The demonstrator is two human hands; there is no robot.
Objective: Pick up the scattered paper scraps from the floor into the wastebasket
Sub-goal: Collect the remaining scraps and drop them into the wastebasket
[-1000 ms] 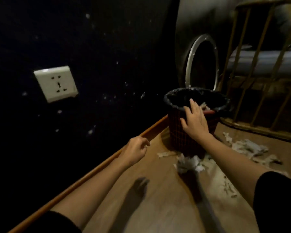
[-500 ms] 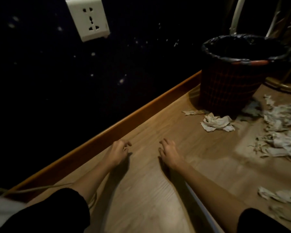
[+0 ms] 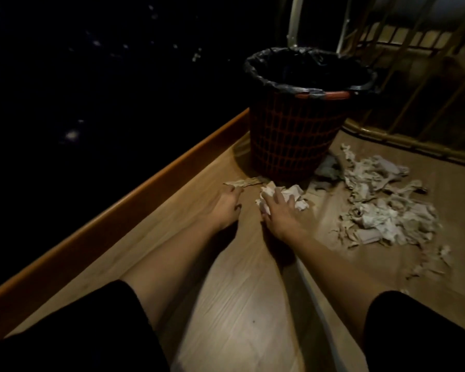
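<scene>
A person's right hand (image 3: 278,213) rests with fingers spread on a crumpled wad (image 3: 282,197) just in front of the wastebasket (image 3: 295,135), not yet closed on it. The left hand (image 3: 226,205), loosely curled, touches a flat strip (image 3: 243,182) lying crosswise at the basket's foot. The main pile (image 3: 381,208) lies right of the basket, nearer the right hand.

Head view – close, angled down over floor (image 3: 226,304)

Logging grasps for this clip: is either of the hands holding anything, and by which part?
Nothing lifted. Right hand lies over the crumpled paper wad, its near side; left hand touches a flat scrap.
</scene>
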